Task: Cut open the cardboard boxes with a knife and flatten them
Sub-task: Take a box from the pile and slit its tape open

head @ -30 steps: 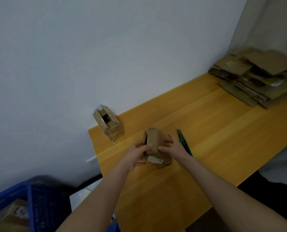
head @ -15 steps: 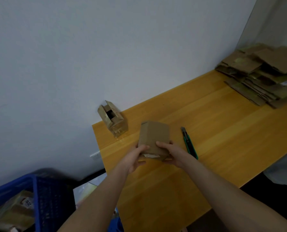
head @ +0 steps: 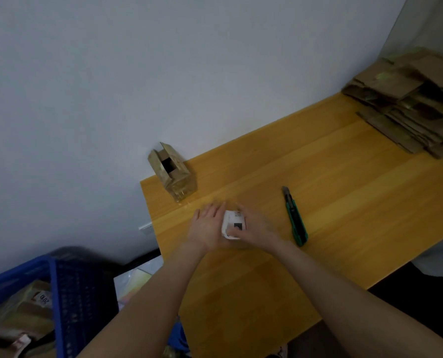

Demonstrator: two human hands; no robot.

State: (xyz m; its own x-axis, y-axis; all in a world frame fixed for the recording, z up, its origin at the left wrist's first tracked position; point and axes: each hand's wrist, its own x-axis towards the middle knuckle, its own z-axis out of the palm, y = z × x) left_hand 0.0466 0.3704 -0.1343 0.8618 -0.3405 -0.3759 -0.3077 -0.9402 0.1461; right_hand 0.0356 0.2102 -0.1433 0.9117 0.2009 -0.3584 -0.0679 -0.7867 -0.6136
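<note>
L hand lies flat, fingers straight, against the left side of the small cardboard box. The box sits on the table btwn both hands, white label up, and the R hand curls over its right side. Utility knife lies just right of the R hand, long axis running twd the wall, blade end far, so the R hand's nearer. Half a sec ago the box was held up, plain face showing; now it's pressed down.

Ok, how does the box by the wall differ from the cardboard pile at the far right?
The box by the wall stands three-dimensional, top flaps open on a dark hollow; the cardboard pile lies in flat stacked sheets. The box is single, at the table's left corner; the pile is many pieces at its right end. Both are brown cardboard.
</note>
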